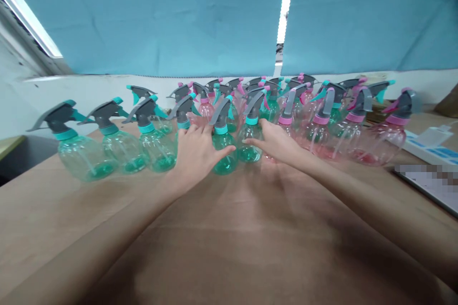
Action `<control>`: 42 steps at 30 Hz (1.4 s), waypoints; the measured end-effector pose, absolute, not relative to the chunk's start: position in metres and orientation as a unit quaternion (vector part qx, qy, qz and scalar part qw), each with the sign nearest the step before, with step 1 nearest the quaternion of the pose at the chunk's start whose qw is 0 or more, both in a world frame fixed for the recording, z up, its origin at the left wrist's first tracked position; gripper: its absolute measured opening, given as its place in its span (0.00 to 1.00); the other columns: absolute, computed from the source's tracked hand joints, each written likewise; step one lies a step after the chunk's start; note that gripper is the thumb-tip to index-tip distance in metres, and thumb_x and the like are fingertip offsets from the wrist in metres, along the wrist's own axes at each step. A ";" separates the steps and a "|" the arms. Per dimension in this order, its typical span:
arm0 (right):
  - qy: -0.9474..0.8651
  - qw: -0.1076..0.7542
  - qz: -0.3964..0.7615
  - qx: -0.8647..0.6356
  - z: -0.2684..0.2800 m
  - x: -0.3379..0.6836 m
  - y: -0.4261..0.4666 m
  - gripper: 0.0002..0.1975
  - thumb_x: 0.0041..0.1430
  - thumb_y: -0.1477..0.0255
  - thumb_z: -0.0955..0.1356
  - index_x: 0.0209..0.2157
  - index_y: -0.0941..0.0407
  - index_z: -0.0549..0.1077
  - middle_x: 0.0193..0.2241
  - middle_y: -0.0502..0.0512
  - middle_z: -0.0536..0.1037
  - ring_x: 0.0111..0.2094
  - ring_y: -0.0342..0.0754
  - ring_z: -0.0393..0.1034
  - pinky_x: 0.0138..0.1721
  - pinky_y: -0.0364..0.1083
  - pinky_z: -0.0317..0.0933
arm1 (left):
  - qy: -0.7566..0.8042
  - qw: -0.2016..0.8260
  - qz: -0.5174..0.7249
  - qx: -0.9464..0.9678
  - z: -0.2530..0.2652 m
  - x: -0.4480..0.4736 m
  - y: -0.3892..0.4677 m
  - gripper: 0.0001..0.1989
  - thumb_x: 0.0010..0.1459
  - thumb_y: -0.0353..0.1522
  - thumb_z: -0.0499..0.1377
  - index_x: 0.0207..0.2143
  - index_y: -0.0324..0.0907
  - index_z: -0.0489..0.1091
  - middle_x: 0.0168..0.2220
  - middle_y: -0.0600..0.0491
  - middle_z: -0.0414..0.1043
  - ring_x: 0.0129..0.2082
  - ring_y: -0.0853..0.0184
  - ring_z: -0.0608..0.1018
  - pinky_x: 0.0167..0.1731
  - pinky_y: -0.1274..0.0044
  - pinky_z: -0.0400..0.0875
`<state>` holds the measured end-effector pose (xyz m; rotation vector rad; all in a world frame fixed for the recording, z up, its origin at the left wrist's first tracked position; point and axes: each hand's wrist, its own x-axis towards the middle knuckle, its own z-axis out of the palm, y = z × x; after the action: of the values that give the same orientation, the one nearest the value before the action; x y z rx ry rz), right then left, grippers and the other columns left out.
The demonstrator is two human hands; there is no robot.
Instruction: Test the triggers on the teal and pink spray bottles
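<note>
My left hand [196, 150] is at the left side of a green spray bottle [224, 164] with a turquoise collar, its thumb stretched across the bottle's front and its fingertips hidden. Another green spray bottle [183, 125] is partly covered behind that hand. On the right, my right hand [277, 140] holds a green spray bottle [250, 150] from its right side, thumb in front and fingers mostly out of sight. Both bottles stand upright, side by side. More green bottles [157, 150] continue the front row leftward; clear pink bottles with pink collars [379, 140] continue it rightward.
Behind the front row stand several more spray bottles [274, 107], green and pink mixed, on the wooden table [229, 228]. At the right edge are a white and blue object [434, 147] and a flat, blurred-out device [429, 186]. A blue curtain [179, 19] hangs behind.
</note>
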<state>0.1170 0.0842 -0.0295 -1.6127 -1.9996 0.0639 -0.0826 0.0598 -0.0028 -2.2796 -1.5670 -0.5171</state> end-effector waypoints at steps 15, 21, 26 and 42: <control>-0.771 0.235 0.058 -0.589 -0.021 0.124 0.092 0.21 0.53 0.58 0.71 0.41 0.57 0.65 0.26 0.55 0.74 0.30 0.57 0.74 0.25 0.49 0.63 | -0.553 0.157 -0.193 -0.795 -0.002 -0.086 0.077 0.27 0.57 0.49 0.56 0.45 0.33 0.66 0.41 0.35 0.72 0.51 0.44 0.68 0.47 0.59 0.57; -0.778 0.239 0.072 -0.577 -0.023 0.128 0.091 0.23 0.53 0.59 0.71 0.44 0.58 0.65 0.28 0.55 0.74 0.33 0.57 0.74 0.27 0.49 0.64 | -0.561 0.176 -0.173 -0.790 -0.006 -0.084 0.081 0.28 0.59 0.50 0.54 0.47 0.33 0.63 0.41 0.37 0.73 0.51 0.45 0.69 0.46 0.60 0.59; -0.782 0.241 0.083 -0.569 -0.022 0.130 0.087 0.21 0.54 0.58 0.71 0.41 0.57 0.66 0.30 0.57 0.74 0.36 0.59 0.73 0.30 0.51 0.65 | -0.554 0.141 -0.204 -0.795 -0.006 -0.085 0.076 0.28 0.62 0.47 0.53 0.53 0.33 0.60 0.42 0.37 0.73 0.51 0.44 0.68 0.44 0.59 0.60; -0.802 0.226 0.047 -0.551 -0.022 0.134 0.055 0.18 0.56 0.59 0.69 0.39 0.58 0.65 0.34 0.59 0.72 0.36 0.56 0.70 0.31 0.50 0.63 | -0.501 0.034 -0.254 -0.827 -0.007 -0.080 0.020 0.22 0.63 0.42 0.52 0.55 0.42 0.61 0.51 0.48 0.68 0.54 0.57 0.69 0.53 0.66 0.62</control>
<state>0.1344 0.0550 -0.0217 -1.5186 -2.2125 0.1287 -0.0798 0.0205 -0.0067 -2.5422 -1.5414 -0.7797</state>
